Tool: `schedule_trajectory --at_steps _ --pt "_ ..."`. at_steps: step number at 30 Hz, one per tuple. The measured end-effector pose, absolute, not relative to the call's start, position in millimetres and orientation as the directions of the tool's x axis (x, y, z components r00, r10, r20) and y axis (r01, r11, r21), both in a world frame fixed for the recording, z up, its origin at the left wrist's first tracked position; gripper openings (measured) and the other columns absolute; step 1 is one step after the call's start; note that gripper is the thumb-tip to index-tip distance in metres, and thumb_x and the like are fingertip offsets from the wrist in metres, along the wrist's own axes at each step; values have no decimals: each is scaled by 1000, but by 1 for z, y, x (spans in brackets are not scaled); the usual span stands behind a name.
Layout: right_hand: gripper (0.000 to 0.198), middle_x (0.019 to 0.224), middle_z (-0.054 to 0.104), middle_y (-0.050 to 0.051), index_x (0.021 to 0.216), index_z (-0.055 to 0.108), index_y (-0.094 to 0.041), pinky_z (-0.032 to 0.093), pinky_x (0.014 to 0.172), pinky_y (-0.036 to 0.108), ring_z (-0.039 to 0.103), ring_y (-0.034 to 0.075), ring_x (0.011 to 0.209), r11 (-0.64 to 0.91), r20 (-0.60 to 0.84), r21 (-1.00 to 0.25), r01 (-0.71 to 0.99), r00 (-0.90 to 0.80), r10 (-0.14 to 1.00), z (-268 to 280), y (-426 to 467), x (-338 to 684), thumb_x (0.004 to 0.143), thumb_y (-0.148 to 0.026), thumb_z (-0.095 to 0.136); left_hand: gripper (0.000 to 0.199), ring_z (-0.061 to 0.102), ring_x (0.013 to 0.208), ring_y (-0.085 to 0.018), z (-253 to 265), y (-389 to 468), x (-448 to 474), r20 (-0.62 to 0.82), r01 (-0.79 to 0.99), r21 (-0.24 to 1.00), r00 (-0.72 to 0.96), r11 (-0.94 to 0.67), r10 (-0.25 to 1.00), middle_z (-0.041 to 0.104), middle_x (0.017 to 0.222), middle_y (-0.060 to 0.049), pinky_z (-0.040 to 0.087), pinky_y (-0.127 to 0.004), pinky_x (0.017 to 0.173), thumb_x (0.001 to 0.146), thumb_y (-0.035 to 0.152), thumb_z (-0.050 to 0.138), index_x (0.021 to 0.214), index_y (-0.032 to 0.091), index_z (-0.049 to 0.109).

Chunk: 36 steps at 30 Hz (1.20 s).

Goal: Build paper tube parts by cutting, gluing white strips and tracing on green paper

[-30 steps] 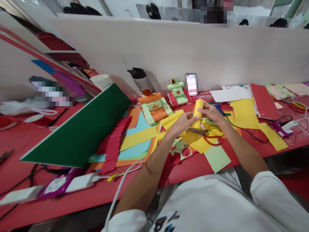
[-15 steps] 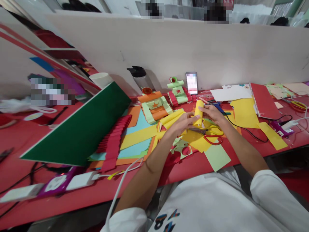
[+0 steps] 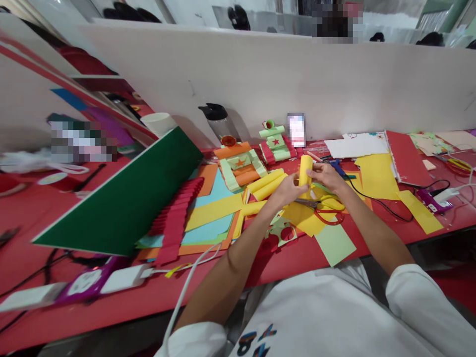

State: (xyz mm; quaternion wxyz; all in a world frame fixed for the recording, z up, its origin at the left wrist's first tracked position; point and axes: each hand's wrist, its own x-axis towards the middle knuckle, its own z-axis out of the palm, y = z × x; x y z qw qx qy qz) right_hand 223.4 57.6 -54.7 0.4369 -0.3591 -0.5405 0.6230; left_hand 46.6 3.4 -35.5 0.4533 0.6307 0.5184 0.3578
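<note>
Between my hands a rolled yellow paper tube [image 3: 305, 171] stands nearly upright above the table. The fingers of my left hand [image 3: 289, 191] close on its lower left side, while my right hand [image 3: 326, 176] pinches its right side. Just below lie red-handled scissors [image 3: 329, 216] and yellow-handled scissors [image 3: 331, 202], on yellow paper [image 3: 303, 218]. More yellow paper rolls [image 3: 268, 184] rest left of my left hand. Behind them are an orange and green paper figure [image 3: 241, 163] and a green and red one [image 3: 275, 143], each with a star.
A green board [image 3: 122, 198] leans at the left, near a fringed red paper strip [image 3: 174, 223]. A bottle [image 3: 219, 124] and a phone [image 3: 296, 130] stand against the white partition [image 3: 238, 74]. A white cable [image 3: 186, 292] hangs by my left arm; power strips [image 3: 433, 198] lie on the table.
The yellow tube has turned more upright and looks narrower. My left fingers have curled in closer around its lower part; my right hand stays on its right side.
</note>
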Motion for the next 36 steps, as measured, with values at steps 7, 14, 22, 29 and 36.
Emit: schedule_trajectory --at_steps 7,14,22,29,36 --pt "50 98 82 6 97 77 -17 65 90 38 77 23 91 12 65 -989 -147 -363 929 -53 55 221 59 -40 99 40 73 91 -26 -45 5 44 100 457 870 205 -185 974 78 105 -12 56 -34 77 77 33 74 112 13 67" --pt "51 103 80 8 103 77 -18 60 97 40 75 25 98 190 202 -979 -70 -372 906 -44 47 221 63 -45 95 34 69 84 -25 -50 7 38 157 559 777 275 -291 948 76 95 -8 53 -35 77 82 38 70 109 16 68" --pt "57 109 76 8 106 77 -23 57 97 40 70 25 98 527 449 -845 94 -412 793 -31 35 228 66 -61 92 46 70 103 -28 -57 13 26 385 466 719 349 -515 854 76 115 -10 53 -39 93 86 42 71 126 20 65" --pt "48 104 76 7 96 78 -28 54 102 46 67 28 102 715 592 -673 191 -439 675 -16 20 230 72 -67 87 34 69 107 -30 -55 15 21 462 559 610 325 -561 825 76 112 -10 52 -40 97 88 39 72 117 22 66" --pt "62 114 76 9 118 74 -23 58 98 40 71 26 105 473 420 -878 74 -354 835 -31 37 230 73 -63 87 51 72 108 -31 -56 10 29 366 517 682 372 -518 853 77 119 -12 54 -43 97 92 51 69 132 20 62"
